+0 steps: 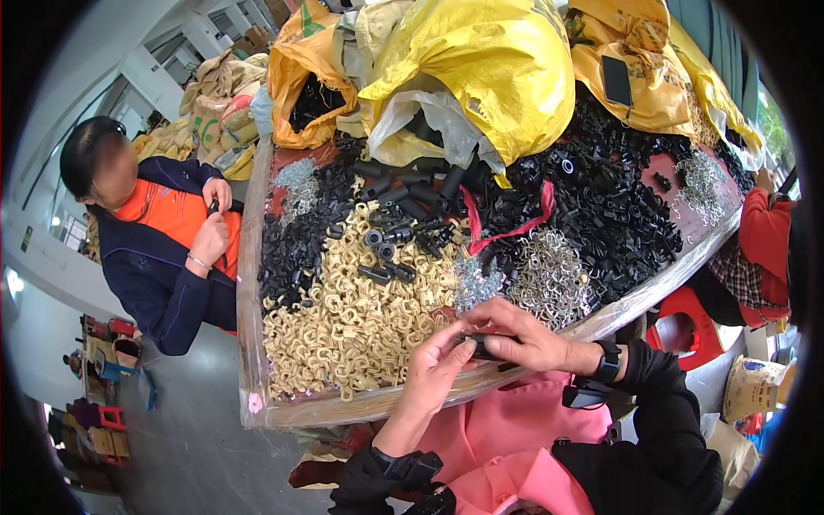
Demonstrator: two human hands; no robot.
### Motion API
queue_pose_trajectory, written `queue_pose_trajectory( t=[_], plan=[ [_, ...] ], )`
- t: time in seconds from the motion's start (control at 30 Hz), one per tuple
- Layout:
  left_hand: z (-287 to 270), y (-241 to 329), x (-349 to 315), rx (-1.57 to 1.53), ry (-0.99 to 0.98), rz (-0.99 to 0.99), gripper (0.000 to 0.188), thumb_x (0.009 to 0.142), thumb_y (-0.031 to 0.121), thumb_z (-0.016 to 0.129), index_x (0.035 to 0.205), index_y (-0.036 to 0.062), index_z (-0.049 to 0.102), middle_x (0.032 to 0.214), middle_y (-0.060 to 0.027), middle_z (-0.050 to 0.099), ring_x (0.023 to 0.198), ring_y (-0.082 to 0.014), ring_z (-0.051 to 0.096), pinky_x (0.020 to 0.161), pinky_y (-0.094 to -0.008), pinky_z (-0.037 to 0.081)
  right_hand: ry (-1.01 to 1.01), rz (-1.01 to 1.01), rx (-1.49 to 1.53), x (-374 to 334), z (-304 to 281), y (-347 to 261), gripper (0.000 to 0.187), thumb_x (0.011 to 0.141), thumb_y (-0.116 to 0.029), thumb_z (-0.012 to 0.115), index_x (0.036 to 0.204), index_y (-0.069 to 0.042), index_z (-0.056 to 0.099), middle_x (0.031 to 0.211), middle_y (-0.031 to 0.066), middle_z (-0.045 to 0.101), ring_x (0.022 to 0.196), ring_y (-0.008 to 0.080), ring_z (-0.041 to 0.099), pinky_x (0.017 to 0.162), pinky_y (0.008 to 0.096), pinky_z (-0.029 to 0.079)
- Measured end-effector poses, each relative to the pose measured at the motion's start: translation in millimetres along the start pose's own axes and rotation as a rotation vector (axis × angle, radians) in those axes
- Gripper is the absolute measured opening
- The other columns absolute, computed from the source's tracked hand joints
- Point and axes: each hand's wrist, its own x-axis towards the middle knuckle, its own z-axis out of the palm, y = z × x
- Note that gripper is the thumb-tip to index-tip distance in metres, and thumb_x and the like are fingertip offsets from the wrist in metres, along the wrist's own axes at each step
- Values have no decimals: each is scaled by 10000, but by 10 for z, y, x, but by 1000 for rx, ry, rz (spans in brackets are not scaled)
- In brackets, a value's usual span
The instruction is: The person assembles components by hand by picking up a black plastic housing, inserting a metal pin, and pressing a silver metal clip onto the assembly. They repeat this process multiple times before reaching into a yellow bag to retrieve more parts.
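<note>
Just over the table's near edge, my left hand [427,371] and my right hand [525,340] meet around a small black plastic part [482,345]. Both hands have their fingers closed on it, and much of the part is hidden by them. Left of my hands spreads a pile of cream-coloured curved plastic pieces [348,322]. Beyond my right hand lies a heap of silver metal clips [551,279], and beside it a smaller heap of tiny bright metal pieces [477,285]. Black tubular parts [384,249] rest on the far side of the cream pile.
A co-worker [184,240] in orange and navy handles a small dark piece at the left. Large yellow sacks [481,77] stand along the back, with a phone [615,81] on one. Black parts [601,206] and a red strap [506,236] cover the table. A red stool [687,330] stands right.
</note>
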Motion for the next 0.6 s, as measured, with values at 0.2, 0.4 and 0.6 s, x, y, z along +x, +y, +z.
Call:
queue_pose_trajectory(
  t=[0.2,0.4,0.6],
  plan=[
    [38,-64,17,-134,-43,-12,443,803,87,562,1192,-20,377,1010,-85,545,878,-117,538,756,-234,453,-125,-229,85,-15,-56,-48,642,710,-371,605,1190,-9,381,1181,168,405,1098,298,394,917,393,305],
    [147,-136,4,-195,-50,-123,512,795,112,579,1222,-8,322,986,-85,558,846,-131,556,728,-251,455,-222,-176,145,-98,-133,-73,671,661,-388,640,1169,-12,414,1144,180,448,1082,299,418,918,404,308],
    [92,-171,60,-86,-128,-204,505,800,151,571,1223,26,325,994,-113,548,821,-148,567,623,-228,477,62,1,-28,-492,-422,-66,459,635,-267,604,991,5,506,958,144,520,891,249,514,779,348,397]
  ],
)
